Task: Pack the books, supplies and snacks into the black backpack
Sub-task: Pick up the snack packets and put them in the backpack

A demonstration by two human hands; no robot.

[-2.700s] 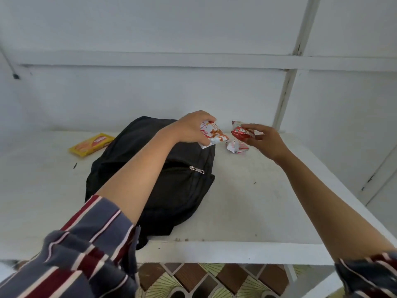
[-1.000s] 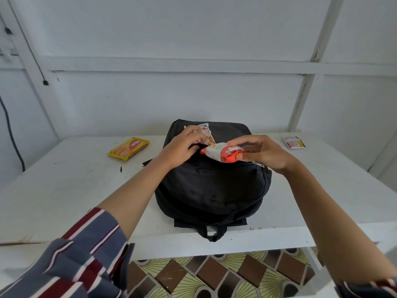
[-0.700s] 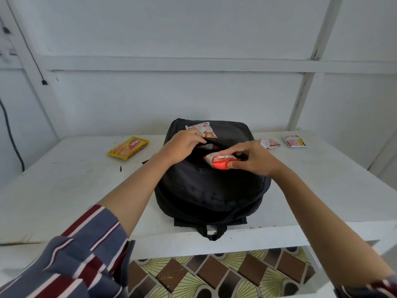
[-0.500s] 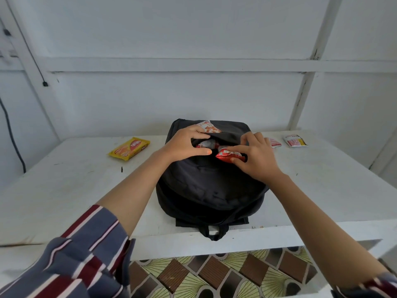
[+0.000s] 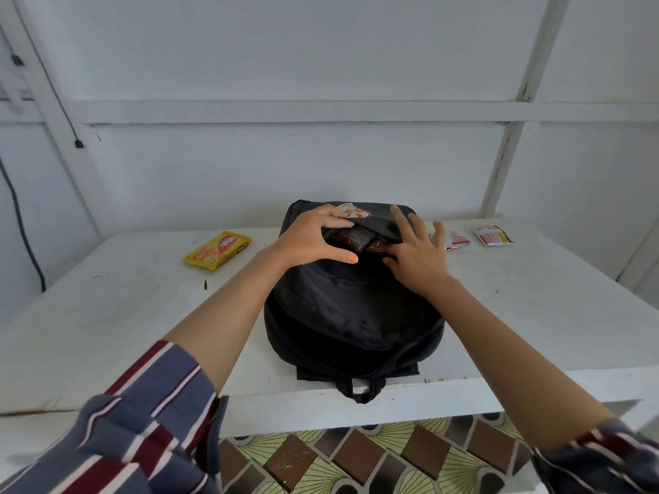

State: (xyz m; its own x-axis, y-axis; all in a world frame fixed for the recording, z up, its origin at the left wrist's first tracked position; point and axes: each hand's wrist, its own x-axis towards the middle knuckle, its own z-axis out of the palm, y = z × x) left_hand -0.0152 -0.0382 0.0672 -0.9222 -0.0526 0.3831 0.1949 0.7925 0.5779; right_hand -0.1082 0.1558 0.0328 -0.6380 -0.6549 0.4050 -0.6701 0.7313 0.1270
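The black backpack [image 5: 353,308] lies flat on the white table [image 5: 124,315], its front pocket open at the far end. My left hand [image 5: 313,240] curls over the pocket's upper edge and pinches an orange-white snack packet [image 5: 353,211] against it. A red snack packet [image 5: 367,243] sits inside the pocket opening. My right hand [image 5: 417,254] rests beside the opening with its fingers spread and straight, the thumb side touching the red packet.
A yellow biscuit packet [image 5: 217,250] lies on the table left of the backpack. Two small white-red sachets [image 5: 454,239] [image 5: 494,236] lie at the far right. The wall stands close behind, and a black cable [image 5: 21,222] hangs at left.
My right hand has pushed the red packet into the front pocket and let go of it, its fingers now spread. My left hand keeps holding the pocket edge and the orange-white packet.
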